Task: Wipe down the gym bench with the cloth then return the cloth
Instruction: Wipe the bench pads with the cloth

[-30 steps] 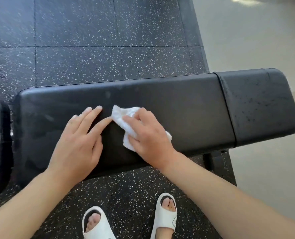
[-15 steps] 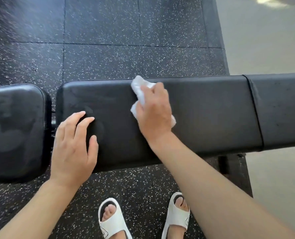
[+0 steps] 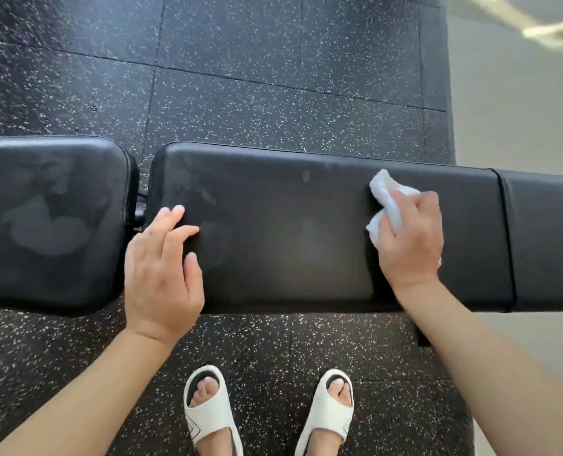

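Speckled rubber gym flooring [image 3: 227, 93] all around, and the black padded bench surface [image 3: 290, 232] runs across the middle of your view, with your white slides [image 3: 212, 413] parked right under it. What's changed in the last second: your right hand [image 3: 408, 238] was working the cloth [image 3: 385, 199] near the middle of the long pad, swept up to the far edge, and now it's slid way over toward the right end, close to the seam before the next pad [image 3: 543, 238]. It's clenched around the bunched white cloth, pressing it onto the pad, with a wad poking out above and left of your knuckles. Your left hand [image 3: 161, 274] has gone the other way, to the left end of the same pad near the gap; it's released, holding nothing, fingers loosely spread and resting on the surface like you're bracing. So I'd say you've covered a decent stretch of the middle pad, but you're still mid-wipe. The seat pad on the left [image 3: 49, 222] shows cloudy smudges, and there's a hazy patch just off your left fingertips, so that side probably still needs a pass. Returning the cloth isn't close yet, and I can't see where it goes from here.
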Demonstrator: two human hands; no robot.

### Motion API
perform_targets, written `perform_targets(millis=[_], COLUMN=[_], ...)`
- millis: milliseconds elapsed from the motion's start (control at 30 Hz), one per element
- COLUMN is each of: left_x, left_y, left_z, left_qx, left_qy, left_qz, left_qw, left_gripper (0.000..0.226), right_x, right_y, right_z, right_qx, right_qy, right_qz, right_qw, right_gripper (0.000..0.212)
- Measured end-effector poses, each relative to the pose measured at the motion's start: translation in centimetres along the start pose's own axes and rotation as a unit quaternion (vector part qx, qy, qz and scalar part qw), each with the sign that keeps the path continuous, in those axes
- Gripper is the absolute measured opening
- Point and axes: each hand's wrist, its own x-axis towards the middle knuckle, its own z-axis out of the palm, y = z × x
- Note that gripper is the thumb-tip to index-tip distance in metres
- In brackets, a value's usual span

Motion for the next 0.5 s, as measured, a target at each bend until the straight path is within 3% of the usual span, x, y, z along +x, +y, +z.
perform_targets(millis=[67,133,267,333,400,433,500], left_x=[0.0,0.0,0.2,0.3,0.2,0.1,0.0], left_y=[0.0,0.1,0.3,0.3,0.2,0.3,0.3], left_z=[-0.1,-0.2,-0.3,-0.2,-0.2,-0.1,0.0], left_qx=[-0.003,0.0,-0.009,-0.014,-0.004,0.001,0.006], left_qy=[0.0,-0.007,-0.01,-0.004,-0.003,-0.002,0.004], left_qz=[0.0,-0.002,-0.019,-0.024,-0.012,-0.008,-0.005], left_qw=[1.0,1.0,1.0,1.0,1.0,1.0,1.0], left_gripper=[0.037,0.037,0.039,0.041,0.042,0.042,0.042], right_x=[-0.7,-2.2,-6.0,-5.5,-3.3,-1.3,3.3], right_y=[-4.1,-10.6,-20.7,-21.3,-18.9,-16.8,-12.0], right_z=[1.9,4.3,7.8,8.3,7.7,7.3,5.9], right_qx=[0.0,-0.001,0.107,0.127,0.032,-0.031,-0.073], right_qy=[0.008,-0.03,-0.059,-0.071,-0.143,-0.142,-0.127], right_qz=[-0.002,-0.086,-0.155,-0.202,-0.315,-0.349,-0.306], right_qw=[1.0,0.996,0.98,0.969,0.938,0.926,0.941], right_gripper=[0.042,0.032,0.015,0.014,0.04,0.056,0.061])
